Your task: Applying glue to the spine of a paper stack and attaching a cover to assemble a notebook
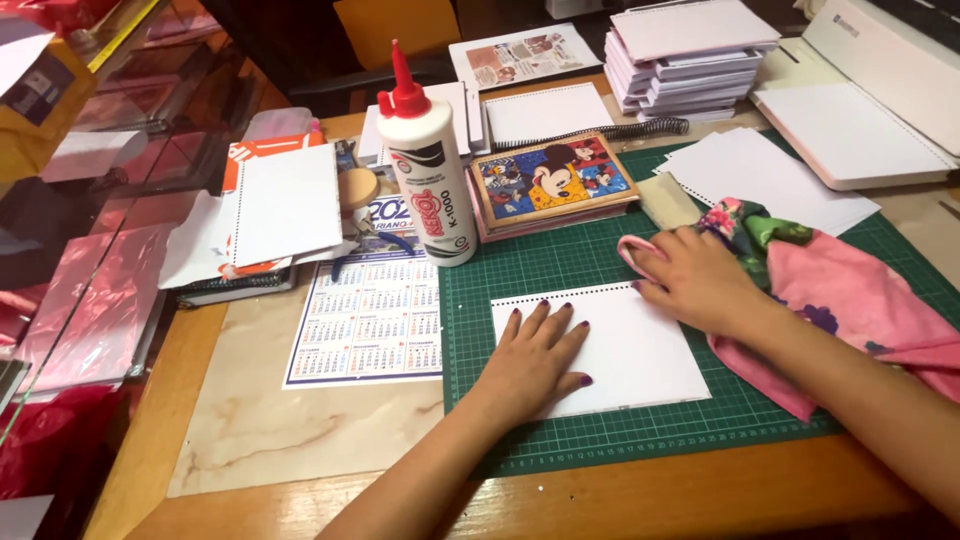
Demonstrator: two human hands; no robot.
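A white punched sheet (640,350) lies on the green cutting mat (560,270). My left hand (535,355) rests flat on the sheet's left part, fingers spread, holding nothing. My right hand (690,280) lies palm down at the sheet's upper right corner. Its fingers touch a pink strip (628,252), and its wrist lies over a pink flowered cloth (850,300).
A white glue bottle with a red nozzle (430,170) stands at the mat's upper left corner. Beside it lies a cartoon-covered notebook (555,182). A calendar sheet (375,315) is left of the mat. Spiral notebooks are stacked (680,55) at the back, by a white binding machine (880,90).
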